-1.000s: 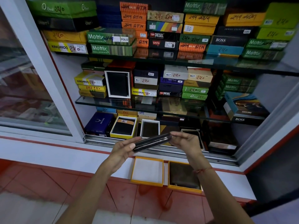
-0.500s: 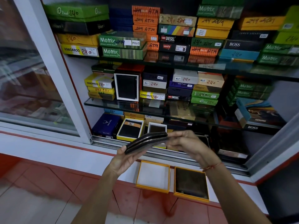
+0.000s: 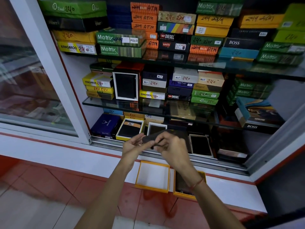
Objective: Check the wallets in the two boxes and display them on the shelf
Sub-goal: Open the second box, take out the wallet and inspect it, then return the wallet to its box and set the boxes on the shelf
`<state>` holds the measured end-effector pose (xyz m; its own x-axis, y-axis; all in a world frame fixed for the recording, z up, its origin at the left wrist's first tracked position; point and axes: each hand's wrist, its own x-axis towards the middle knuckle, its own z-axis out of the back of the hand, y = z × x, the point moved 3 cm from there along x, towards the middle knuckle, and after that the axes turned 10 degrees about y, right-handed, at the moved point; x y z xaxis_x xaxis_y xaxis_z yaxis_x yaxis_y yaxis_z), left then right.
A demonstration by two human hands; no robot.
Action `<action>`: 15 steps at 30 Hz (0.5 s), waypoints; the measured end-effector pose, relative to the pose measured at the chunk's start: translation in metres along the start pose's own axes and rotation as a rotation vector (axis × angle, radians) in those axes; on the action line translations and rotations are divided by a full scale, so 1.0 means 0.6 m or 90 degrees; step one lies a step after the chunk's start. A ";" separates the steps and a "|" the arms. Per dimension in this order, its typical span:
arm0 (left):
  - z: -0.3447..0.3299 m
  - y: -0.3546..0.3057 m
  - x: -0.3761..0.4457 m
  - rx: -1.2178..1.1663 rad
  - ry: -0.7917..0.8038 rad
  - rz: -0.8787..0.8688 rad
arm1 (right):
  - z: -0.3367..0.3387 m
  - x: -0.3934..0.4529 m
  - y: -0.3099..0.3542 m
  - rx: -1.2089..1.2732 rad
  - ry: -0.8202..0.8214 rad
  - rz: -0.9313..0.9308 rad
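Note:
Both hands hold a dark wallet [image 3: 152, 137] in front of the bottom shelf [image 3: 165, 150]. My left hand [image 3: 134, 145] grips its left end from below. My right hand [image 3: 171, 146] covers most of it from the right, fingers curled over the top. On the white ledge below stand two yellow-rimmed boxes: the left box [image 3: 153, 176] shows a bare white inside, and the right box [image 3: 183, 187] holds a dark brown wallet, partly hidden by my right forearm.
Glass shelves [image 3: 102, 103] carry stacks of labelled wallet boxes. On the bottom shelf, open display boxes [image 3: 130, 128] with black wallets lean upright. A sliding glass door [image 3: 33, 80] closes the left side. Red floor tiles lie below the ledge.
My hands drew closer together. The right hand slid left over the wallet, which now shows less of itself. The camera moved nearer to the cabinet.

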<state>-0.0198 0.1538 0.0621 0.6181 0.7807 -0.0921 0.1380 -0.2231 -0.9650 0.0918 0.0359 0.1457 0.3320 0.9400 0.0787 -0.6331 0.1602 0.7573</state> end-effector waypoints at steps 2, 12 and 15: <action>0.003 0.006 -0.006 0.028 0.003 0.025 | -0.009 -0.009 -0.017 0.043 0.047 -0.003; 0.042 0.076 -0.048 0.156 0.148 0.158 | -0.073 -0.067 -0.127 0.234 0.004 -0.140; 0.047 0.100 -0.058 0.240 0.221 0.199 | -0.107 -0.082 -0.149 0.179 -0.030 -0.130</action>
<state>-0.0548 0.1297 0.0007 0.8109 0.4604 -0.3613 -0.3357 -0.1399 -0.9315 0.0870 -0.0052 0.0325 0.4687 0.8808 -0.0679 -0.3350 0.2483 0.9089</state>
